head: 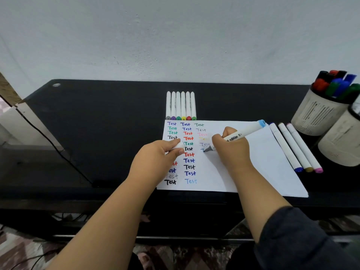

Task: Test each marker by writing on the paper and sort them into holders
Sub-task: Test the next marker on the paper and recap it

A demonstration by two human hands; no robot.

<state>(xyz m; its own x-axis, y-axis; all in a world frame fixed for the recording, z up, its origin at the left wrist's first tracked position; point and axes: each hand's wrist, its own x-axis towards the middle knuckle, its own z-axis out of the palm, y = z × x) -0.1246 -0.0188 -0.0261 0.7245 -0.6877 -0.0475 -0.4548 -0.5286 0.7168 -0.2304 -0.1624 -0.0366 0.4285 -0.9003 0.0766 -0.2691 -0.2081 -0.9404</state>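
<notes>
marker: slim white plastic marker with light-blue end cap [243, 133], tip on the white sheet of paper [259, 156] on the black desk.
right hand [231, 147]: fingers curled round the barrel near the tip.
left hand [161, 154]: pinches a small white cap [180, 145].
handling: light, rigid, likely smooth; best gripped low on the barrel.
holders: two beige cups [319, 114] at right.

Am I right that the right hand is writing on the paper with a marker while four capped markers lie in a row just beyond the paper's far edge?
Not quite: the head view shows six capped markers in that row, not four. The rest holds: the right hand grips the marker with its tip on the paper.
</notes>
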